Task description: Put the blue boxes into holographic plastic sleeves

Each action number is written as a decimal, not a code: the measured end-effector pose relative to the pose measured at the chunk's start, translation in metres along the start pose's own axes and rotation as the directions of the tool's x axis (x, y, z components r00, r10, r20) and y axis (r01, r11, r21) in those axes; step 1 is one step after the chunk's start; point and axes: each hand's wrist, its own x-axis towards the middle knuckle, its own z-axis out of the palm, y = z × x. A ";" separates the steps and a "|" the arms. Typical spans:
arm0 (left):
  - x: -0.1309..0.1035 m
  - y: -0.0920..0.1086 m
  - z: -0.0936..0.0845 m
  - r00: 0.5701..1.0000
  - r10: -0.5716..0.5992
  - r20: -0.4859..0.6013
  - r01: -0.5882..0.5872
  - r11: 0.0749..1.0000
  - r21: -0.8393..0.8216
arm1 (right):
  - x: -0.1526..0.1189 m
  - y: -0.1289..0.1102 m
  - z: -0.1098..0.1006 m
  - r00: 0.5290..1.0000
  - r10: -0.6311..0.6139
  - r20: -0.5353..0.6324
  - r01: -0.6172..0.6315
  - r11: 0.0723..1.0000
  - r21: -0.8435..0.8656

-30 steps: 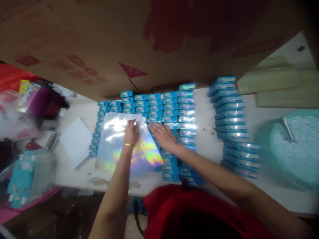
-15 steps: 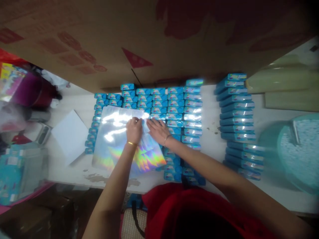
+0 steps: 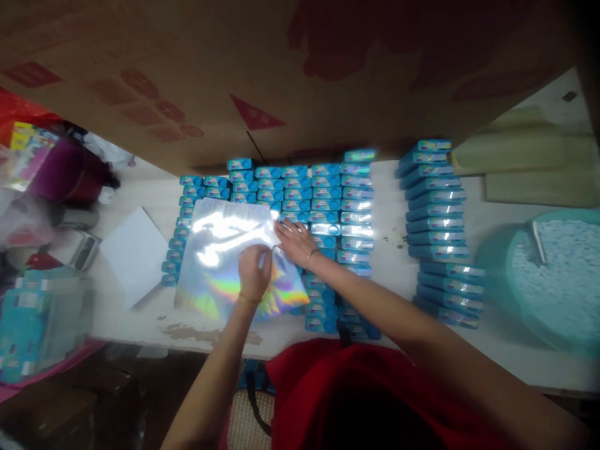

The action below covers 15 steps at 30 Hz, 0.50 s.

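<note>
A large shiny holographic sheet [image 3: 220,250] lies over the left and middle rows of small blue boxes [image 3: 324,204]. My left hand [image 3: 254,270] is over the sheet near its right edge, thumb and fingers pinched together. Whatever is between those fingertips is too small to make out. Close beside it, my right hand [image 3: 295,242] rests with fingers stretched out on the sheet's right edge and the boxes there. The fingertips of both hands almost meet. Several boxes beneath the sheet are hidden.
A big cardboard carton [image 3: 262,75] stands along the back. To the right are another column of blue boxes [image 3: 435,219] and a teal tub [image 3: 497,262] of pale pieces with a metal scoop [image 3: 538,244]. White paper [image 3: 134,250] and flattened blue packaging [image 3: 28,319] lie left.
My left hand has slid toward me along the sheet, its fingers pinched. My right hand has stayed nearly in place. The whole view has shifted slightly.
</note>
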 end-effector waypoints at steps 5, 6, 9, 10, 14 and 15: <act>-0.028 0.071 -0.023 0.811 -0.577 -0.096 0.429 0.698 -0.573 | -0.041 -0.014 -0.026 0.950 0.259 -0.172 -0.142 0.854 0.501; -0.030 0.083 -0.024 0.775 -0.631 -0.033 0.461 0.600 -0.654 | -0.057 -0.019 -0.033 0.921 0.364 -0.140 -0.200 0.750 0.631; -0.037 0.112 -0.018 0.706 -0.698 0.122 0.536 0.414 -0.736 | -0.112 -0.032 -0.054 0.849 0.522 0.081 -0.325 0.395 0.859; -0.041 0.120 -0.014 0.693 -0.702 0.163 0.564 0.387 -0.729 | -0.131 -0.035 -0.061 0.832 0.541 0.121 -0.337 0.321 0.885; -0.067 0.144 0.019 0.654 -0.658 0.373 0.682 0.300 -0.667 | -0.199 -0.036 -0.084 0.728 0.681 0.080 -0.345 0.263 0.901; -0.075 0.148 0.029 0.646 -0.639 0.417 0.702 0.283 -0.654 | -0.213 -0.033 -0.088 0.699 0.712 0.065 -0.363 0.276 0.890</act>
